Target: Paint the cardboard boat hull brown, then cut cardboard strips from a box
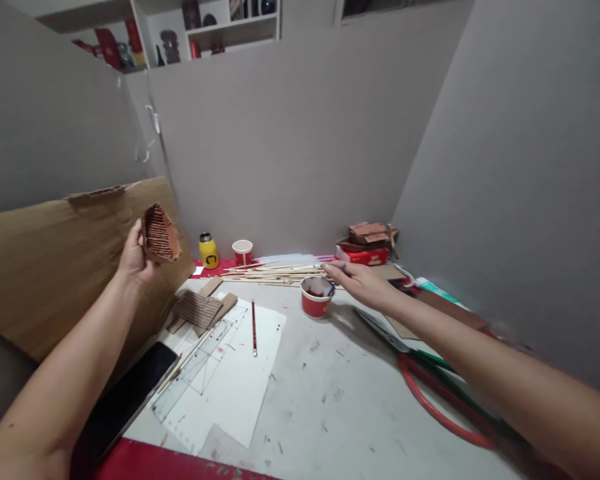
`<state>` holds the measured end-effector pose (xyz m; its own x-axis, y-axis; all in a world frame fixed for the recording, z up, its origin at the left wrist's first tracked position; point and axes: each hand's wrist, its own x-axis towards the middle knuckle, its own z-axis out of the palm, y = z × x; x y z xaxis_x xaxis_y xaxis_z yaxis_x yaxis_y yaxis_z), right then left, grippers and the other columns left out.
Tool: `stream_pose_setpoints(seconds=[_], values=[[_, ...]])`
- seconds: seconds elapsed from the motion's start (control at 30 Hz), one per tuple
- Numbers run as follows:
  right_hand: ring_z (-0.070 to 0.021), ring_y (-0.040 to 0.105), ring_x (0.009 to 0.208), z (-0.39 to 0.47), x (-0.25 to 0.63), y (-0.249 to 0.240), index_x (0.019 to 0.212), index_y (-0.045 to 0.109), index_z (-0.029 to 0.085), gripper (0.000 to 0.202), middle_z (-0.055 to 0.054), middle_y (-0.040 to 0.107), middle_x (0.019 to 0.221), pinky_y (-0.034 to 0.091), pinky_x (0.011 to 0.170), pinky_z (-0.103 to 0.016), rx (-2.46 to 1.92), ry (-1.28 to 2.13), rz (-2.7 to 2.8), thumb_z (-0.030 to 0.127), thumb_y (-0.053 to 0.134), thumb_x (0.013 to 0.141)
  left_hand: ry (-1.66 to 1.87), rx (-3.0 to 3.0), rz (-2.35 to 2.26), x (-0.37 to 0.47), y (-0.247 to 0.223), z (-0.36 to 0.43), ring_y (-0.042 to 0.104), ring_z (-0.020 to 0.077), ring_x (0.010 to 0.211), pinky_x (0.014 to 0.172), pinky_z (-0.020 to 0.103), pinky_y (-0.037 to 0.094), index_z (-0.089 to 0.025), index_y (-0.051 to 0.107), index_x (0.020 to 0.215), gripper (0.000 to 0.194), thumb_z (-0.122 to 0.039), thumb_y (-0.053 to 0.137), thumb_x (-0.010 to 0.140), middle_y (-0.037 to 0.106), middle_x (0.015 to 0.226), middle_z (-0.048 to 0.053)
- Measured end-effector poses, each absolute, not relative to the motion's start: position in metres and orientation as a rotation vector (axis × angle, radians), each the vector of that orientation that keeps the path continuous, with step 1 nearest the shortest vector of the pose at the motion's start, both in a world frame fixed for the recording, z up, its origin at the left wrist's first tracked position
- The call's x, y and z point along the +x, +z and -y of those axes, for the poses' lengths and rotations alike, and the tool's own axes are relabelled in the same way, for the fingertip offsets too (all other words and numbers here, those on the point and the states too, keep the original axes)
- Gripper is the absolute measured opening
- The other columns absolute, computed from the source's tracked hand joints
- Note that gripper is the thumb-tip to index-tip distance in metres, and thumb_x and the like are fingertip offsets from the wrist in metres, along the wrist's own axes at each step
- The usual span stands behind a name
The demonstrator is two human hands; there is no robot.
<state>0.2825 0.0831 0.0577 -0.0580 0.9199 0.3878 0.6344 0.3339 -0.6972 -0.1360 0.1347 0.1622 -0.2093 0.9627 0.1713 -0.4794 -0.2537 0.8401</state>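
Raised at the left, my left hand grips a small corrugated cardboard piece coloured reddish brown, its ridged side showing. My right hand is closed just above a red and white paper cup. It pinches a thin, dark-blue-handled paintbrush that dips into the cup; its bristles are hidden. Dark reddish-brown paint shows inside the cup. Just behind the cup lie several thin wooden sticks.
A pencil, paper sheet, clear ruler and cardboard scraps lie left of centre. A phone borders them. Large scissors lie under my right forearm. A yellow bottle and second cup stand behind.
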Motion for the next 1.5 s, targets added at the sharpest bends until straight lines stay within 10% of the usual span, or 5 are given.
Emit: stream_pose_setpoints(seconds=[0.13,0.47,1.1,1.3,1.5], values=[[-0.0414,0.057,0.125,-0.081,0.285,0.035,0.134,0.057,0.019,0.073,-0.02,0.062,0.133,0.04,0.107,-0.059,-1.406,0.418,1.802,0.066,0.063,0.078,1.671,0.832,-0.801,-0.143,0.158,-0.138,0.07,0.0184,0.06,0.056,0.029,0.06,-0.02,0.068,0.094,0.033,-0.048,0.049,0.094,0.073,0.073,0.003],[-0.037,0.051,0.135,-0.081,0.276,-0.007,0.158,0.005,0.019,0.111,-0.025,0.048,0.147,0.04,0.11,-0.058,-1.36,0.582,1.722,0.054,0.071,0.076,1.645,0.743,-0.819,-0.139,0.157,-0.139,0.066,0.0177,0.055,0.047,0.028,0.053,-0.019,0.066,0.087,0.034,-0.046,0.047,0.094,0.071,0.069,0.003],[-0.0298,0.064,0.118,-0.148,0.158,0.008,0.156,0.02,0.023,0.111,-0.013,0.064,0.132,0.048,0.106,-0.047,-1.16,0.754,1.598,0.028,0.084,0.065,1.673,0.707,-0.813,-0.133,0.156,-0.137,0.065,0.0153,0.061,0.061,0.026,0.053,-0.018,0.062,0.091,0.032,-0.044,0.044,0.095,0.069,0.067,0.001],[-0.025,0.063,0.111,-0.185,0.1,-0.01,0.132,0.054,0.018,0.044,-0.011,0.06,0.13,0.053,0.095,-0.048,-1.116,0.75,1.554,0.031,0.066,0.092,1.678,0.707,-0.827,-0.133,0.152,-0.137,0.065,0.0154,0.064,0.062,0.026,0.053,-0.018,0.064,0.091,0.03,-0.044,0.05,0.093,0.071,0.07,0.001],[-0.0232,0.064,0.107,-0.202,0.086,-0.017,0.128,0.056,0.017,0.037,-0.01,0.061,0.126,0.055,0.091,-0.045,-1.109,0.764,1.565,0.033,0.062,0.095,1.676,0.697,-0.839,-0.133,0.149,-0.139,0.065,0.0148,0.062,0.056,0.024,0.051,-0.019,0.064,0.09,0.028,-0.044,0.052,0.092,0.071,0.068,-0.001]])
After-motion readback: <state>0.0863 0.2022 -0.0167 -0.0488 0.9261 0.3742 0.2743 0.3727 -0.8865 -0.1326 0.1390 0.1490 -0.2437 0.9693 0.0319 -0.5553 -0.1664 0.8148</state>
